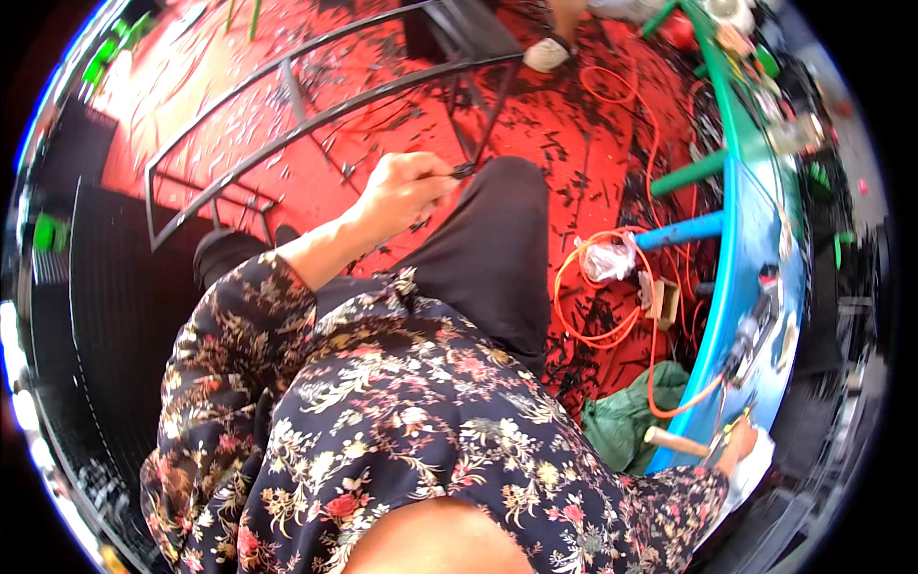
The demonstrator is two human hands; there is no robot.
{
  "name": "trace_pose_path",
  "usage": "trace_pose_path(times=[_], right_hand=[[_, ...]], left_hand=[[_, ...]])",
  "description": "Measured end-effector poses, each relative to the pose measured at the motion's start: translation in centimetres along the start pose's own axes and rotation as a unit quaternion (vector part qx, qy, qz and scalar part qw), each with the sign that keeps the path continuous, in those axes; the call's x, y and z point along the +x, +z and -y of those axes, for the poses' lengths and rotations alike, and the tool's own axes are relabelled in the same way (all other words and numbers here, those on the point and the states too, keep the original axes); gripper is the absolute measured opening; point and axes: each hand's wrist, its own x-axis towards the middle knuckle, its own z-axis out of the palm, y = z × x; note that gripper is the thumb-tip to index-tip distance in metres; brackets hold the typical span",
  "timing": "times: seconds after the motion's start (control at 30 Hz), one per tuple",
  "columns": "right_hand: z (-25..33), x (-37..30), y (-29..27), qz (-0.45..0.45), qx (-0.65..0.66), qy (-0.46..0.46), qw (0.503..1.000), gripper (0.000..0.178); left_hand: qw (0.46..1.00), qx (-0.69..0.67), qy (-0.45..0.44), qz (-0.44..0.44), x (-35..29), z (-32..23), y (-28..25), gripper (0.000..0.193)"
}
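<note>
Above my knee, my left hand point(406, 193) is closed in a pinch with its knuckles up. A small dark piece point(465, 170) sticks out to the right between its fingertips; its exact kind is too small to tell. At the lower right, my right hand point(736, 446) reaches down to the edge of the blue table point(729, 330). It is small and partly hidden there, so its fingers do not show clearly. Close to it is a light wooden handle point(677, 441), lying across the table's edge, whose head I cannot make out.
A black metal frame point(304, 126) stands ahead on the red floor point(564, 134), which is strewn with dark scraps. An orange hose point(598, 342) loops beside a plastic bag point(606, 260), a cardboard box point(663, 302) and green cloth point(626, 421). Another person's shoe point(546, 55) is far ahead.
</note>
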Motion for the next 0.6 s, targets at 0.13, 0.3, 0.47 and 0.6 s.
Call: trace_pose_path(times=[0.13, 0.3, 0.47, 0.6], right_hand=[[1.0, 3.2, -2.8, -0.129, -0.064, -0.075, 0.987, 0.046], [26.9, -3.8, -1.8, 0.281, 0.497, -0.172, 0.803, 0.056], [45.5, -21.2, -0.4, 0.483, 0.502, -0.335, 0.634, 0.057], [50.1, -27.2, 0.1, 0.405, 0.432, -0.534, 0.604, 0.052]], left_hand=[[0.987, -0.159, 0.01, 0.01, -0.6, 0.3, -0.2, 0.007], [0.978, -0.206, 0.012, 0.004, -1.8, -0.6, 0.2, 0.007], [0.97, -0.242, 0.019, -0.022, -4.4, -2.6, 0.3, 0.007], [0.975, -0.201, 0.082, -0.058, -6.0, -2.7, 0.0, 0.01]])
